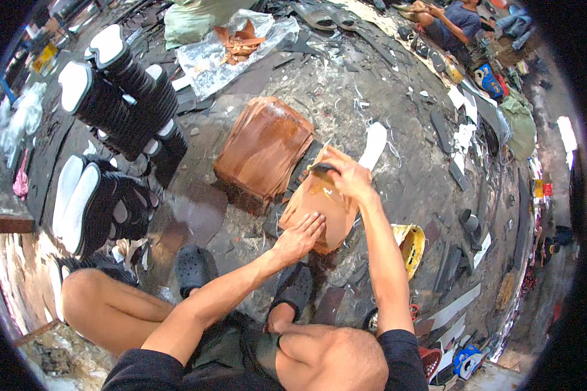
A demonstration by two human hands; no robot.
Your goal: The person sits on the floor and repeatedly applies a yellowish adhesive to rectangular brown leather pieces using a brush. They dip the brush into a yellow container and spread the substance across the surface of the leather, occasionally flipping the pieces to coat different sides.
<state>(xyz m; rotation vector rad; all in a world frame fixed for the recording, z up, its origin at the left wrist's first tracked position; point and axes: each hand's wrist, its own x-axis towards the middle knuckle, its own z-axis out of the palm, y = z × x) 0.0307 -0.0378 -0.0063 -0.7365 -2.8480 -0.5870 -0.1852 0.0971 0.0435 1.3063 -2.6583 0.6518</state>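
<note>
Tan, oblong, leather-like sheet, lying seven-to-one o'clock: your flattened left hand is pressing at seven; your right hand is gripping a dark tool toward one.

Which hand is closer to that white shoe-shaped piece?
Right. The right hand is just beside the near end of the white piece; the left hand is farther off, lying flat on the brown sheet.

The larger sheet stack is reddish brown with darker streaks, the smaller sheet pile tan with yellowish smears, the hand tool black. The container is yellow, the clogs dark grey, the floor mottled grey.
</note>
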